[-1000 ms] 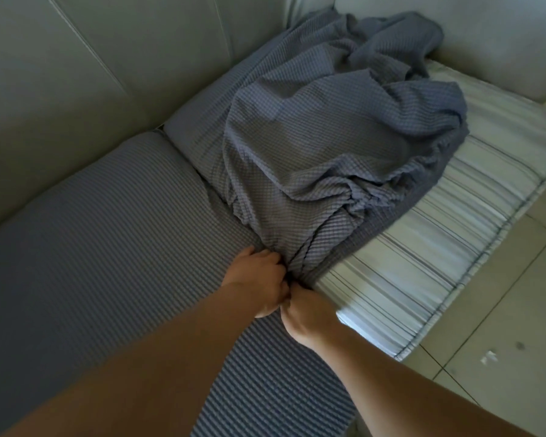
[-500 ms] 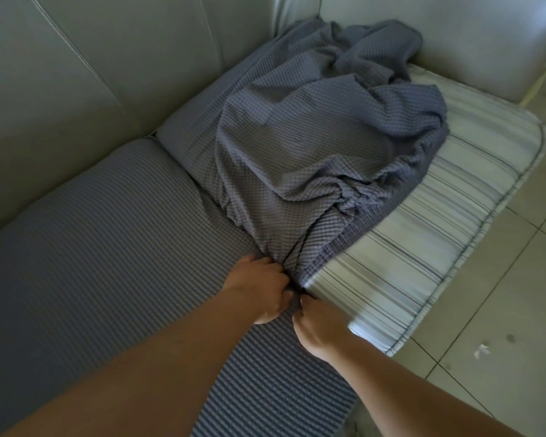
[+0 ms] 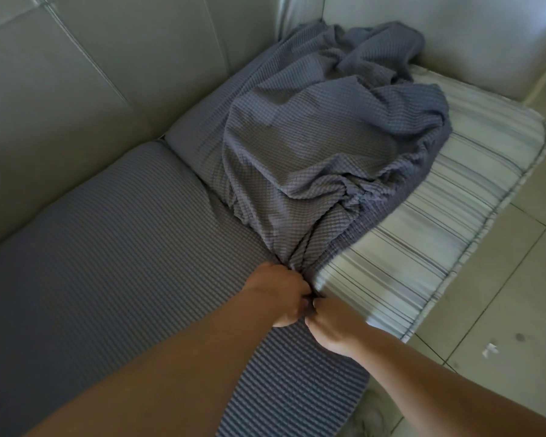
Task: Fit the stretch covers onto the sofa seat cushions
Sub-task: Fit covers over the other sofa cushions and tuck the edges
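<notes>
**Cover bunched at near corner, hem gripped in both hands**

Left hand (image 3: 281, 298) and right hand (image 3: 327, 326) touching, fingers curled tight around gathered hem of loose cover (image 3: 322, 146). Grip sited at near-left corner of striped cushion (image 3: 423, 247), right at seam with covered cushion (image 3: 108, 247) to its left. Cover heaped over far-left part of striped cushion, far edge reaching up against backrest (image 3: 108, 74); near and right stretches of striped cushion bare down to floor (image 3: 501, 279) edge. Hem not yet hooked under any visible corner.

Likely step: stretching hem down over near-left corner.

Risks from here, as judgement:
- Elastic snapping back off the corner, if pulled over before the far side is anchored.
- Fabric wedged into the seam against covered cushion, dragging that finished cover askew.
- Cover twisted in the heap, so wrong edge lands on the corner and weave runs crooked.
- Striped cushion sliding toward floor under a hard pull, with nothing holding it.
</notes>
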Motion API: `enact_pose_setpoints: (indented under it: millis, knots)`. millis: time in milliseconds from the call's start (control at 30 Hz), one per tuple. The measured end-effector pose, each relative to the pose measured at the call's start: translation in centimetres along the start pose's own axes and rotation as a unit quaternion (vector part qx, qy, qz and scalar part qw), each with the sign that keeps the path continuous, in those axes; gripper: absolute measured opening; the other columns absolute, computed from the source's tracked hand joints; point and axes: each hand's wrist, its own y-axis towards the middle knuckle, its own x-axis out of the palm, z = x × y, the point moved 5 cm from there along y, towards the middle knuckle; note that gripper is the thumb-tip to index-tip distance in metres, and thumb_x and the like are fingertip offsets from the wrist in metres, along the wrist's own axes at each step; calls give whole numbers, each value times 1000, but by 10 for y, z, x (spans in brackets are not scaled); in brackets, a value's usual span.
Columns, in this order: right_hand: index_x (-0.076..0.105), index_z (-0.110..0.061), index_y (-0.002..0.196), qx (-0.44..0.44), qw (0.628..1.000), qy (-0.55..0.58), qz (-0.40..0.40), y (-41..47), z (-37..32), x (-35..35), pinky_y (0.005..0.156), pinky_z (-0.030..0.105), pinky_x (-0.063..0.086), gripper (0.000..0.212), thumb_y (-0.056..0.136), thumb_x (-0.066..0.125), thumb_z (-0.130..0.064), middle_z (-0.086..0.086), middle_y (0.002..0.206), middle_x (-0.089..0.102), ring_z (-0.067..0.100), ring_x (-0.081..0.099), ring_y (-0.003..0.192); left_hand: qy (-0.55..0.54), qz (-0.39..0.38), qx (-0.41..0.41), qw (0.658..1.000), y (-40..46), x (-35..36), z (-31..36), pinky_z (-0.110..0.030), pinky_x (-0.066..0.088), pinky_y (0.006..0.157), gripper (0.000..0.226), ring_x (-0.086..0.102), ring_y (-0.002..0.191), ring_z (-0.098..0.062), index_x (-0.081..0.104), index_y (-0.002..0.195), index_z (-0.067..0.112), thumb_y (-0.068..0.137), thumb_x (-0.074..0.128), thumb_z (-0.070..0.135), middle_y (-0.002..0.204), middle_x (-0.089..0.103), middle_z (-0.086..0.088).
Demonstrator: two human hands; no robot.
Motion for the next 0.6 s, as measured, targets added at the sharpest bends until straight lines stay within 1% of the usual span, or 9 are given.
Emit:
enact_pose_setpoints:
  millis: [100, 167, 233, 300, 400, 467, 500, 567, 600]
  knots:
    - [30, -20, 63, -4, 999, 5, 50, -7, -6, -8, 52, 19, 30, 33, 95, 38, -16, -3, 69, 38, 15, 43, 66, -37, 41, -29, 998, -11, -12, -17, -37, 48, 86, 33, 60, 102, -23, 65, 115, 26, 99, 38, 36, 112, 65, 4]
    - [38, -19, 66, -47, 988, 1, 145, -13, -20, -20, 51, 16, 31, 28, 93, 41, -17, -4, 70, 41, 10, 43, 64, -9, 115, -71, 991, -19, -25, -42, -38, 48, 86, 31, 59, 100, -23, 66, 109, 23, 96, 40, 33, 110, 64, 2]
    - [59, -14, 98, -118, 979, 7, 164, -9, -41, -22, 76, 20, 46, 19, 94, 41, -17, 5, 102, 59, 14, 57, 91, 22, 155, -112, 981, -24, -31, -70, -38, 45, 93, 33, 54, 110, -22, 63, 117, 25, 95, 41, 37, 119, 60, 3]
    - [41, -4, 137, -137, 985, 1, 108, 9, -51, -9, 108, 31, 34, 43, 96, 39, -15, 14, 142, 40, 25, 41, 130, 20, 111, -149, 982, -23, -22, -92, -39, 38, 105, 43, 41, 130, -21, 49, 136, 30, 97, 38, 44, 139, 47, 6]
    - [6, -8, 152, -105, 993, -28, 38, 36, -53, 5, 119, 36, 17, 64, 96, 36, -16, 13, 159, 3, 27, 11, 146, -1, 36, -159, 987, -11, -9, -97, -42, 28, 112, 51, 27, 141, -22, 32, 146, 36, 98, 33, 53, 152, 30, 7]
    - [11, -9, 152, -86, 996, 7, 36, 46, -49, 0, 116, 38, 26, 63, 96, 38, -20, 13, 157, 14, 27, 23, 142, 0, 16, -164, 986, -3, -14, -94, -42, 30, 109, 53, 32, 137, -25, 35, 145, 34, 97, 34, 57, 148, 35, 4]
    - [26, -7, 147, -81, 995, 29, 48, 45, -49, -6, 110, 37, 35, 55, 96, 40, -23, 14, 150, 31, 26, 37, 134, 5, 7, -169, 986, 0, -19, -92, -41, 33, 105, 53, 37, 133, -26, 38, 143, 32, 96, 36, 58, 143, 39, 2]
    - [59, -11, 115, -68, 986, 90, 120, 37, -45, -21, 92, 31, 47, 30, 95, 44, -28, 7, 118, 61, 22, 56, 110, 5, 32, -184, 982, -2, -29, -84, -38, 39, 92, 47, 48, 121, -26, 52, 131, 28, 94, 42, 56, 129, 50, -1]
    - [62, -15, 92, -55, 975, 124, 176, 29, -40, -33, 81, 28, 47, 19, 94, 47, -27, 1, 97, 64, 21, 59, 97, -8, 73, -185, 980, -4, -34, -78, -36, 40, 84, 40, 52, 113, -26, 59, 121, 26, 93, 46, 53, 120, 55, -1]
